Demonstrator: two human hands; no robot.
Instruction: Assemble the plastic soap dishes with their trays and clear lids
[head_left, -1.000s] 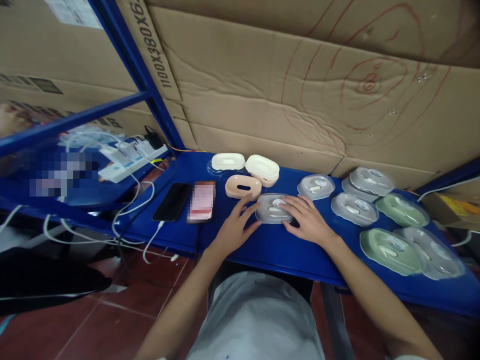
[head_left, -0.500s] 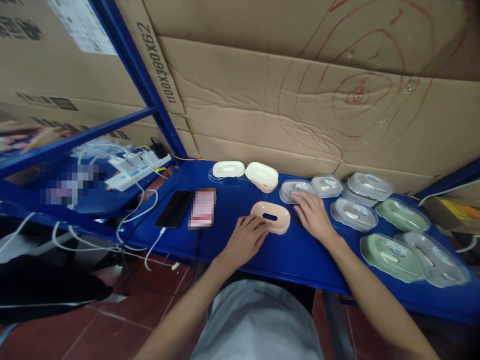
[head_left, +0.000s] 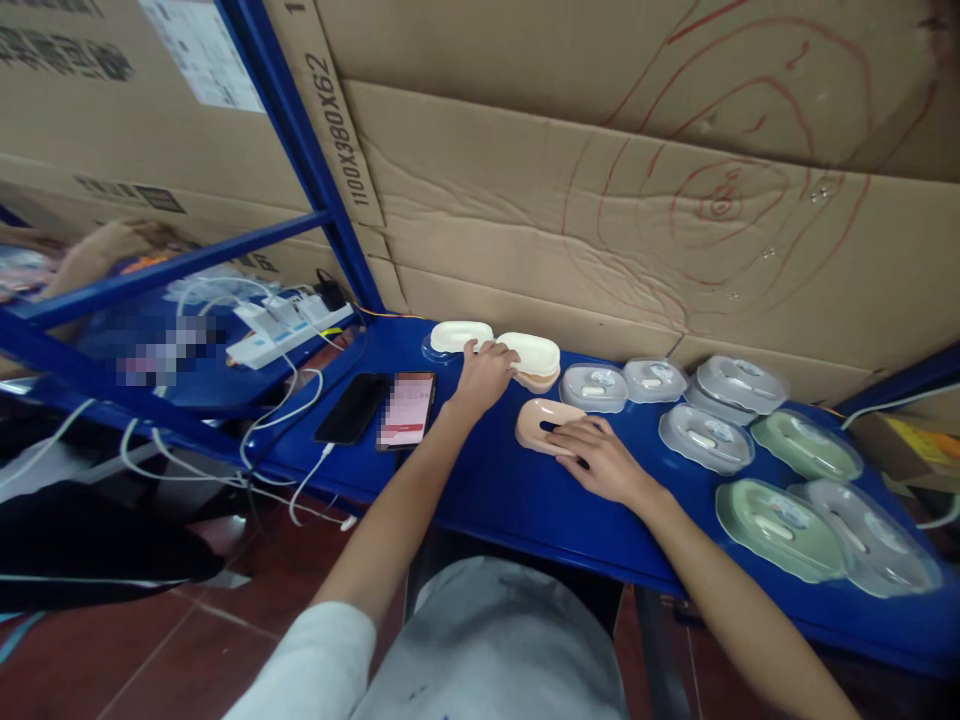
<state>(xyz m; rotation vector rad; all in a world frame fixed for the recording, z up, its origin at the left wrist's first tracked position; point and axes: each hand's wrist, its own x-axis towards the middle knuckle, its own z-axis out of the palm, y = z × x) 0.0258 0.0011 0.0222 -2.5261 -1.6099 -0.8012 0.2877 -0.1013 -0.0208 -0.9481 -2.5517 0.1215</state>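
My left hand [head_left: 486,375] is at the back of the blue table [head_left: 480,480], its fingers bent over the near left edge of a cream oval dish [head_left: 536,354] stacked on a peach one. Beside it lies another cream dish [head_left: 459,336] on a clear cover. My right hand [head_left: 598,458] touches the right side of a peach oval piece with a slot [head_left: 534,425], thumb and fingers apart. Whether my left fingers grip the cream dish is not clear.
Several clear-covered grey cases [head_left: 705,437] and green cases [head_left: 780,528] fill the right side. Two phones [head_left: 406,409] and white cables lie left. Beyond the blue frame are a power strip [head_left: 289,333] and another person's hand [head_left: 124,240]. Cardboard [head_left: 480,180] stands behind.
My left hand has left the peach piece and reached back to the cream dishes. My right hand has come from a grey case to the peach piece. The view has shifted slightly.
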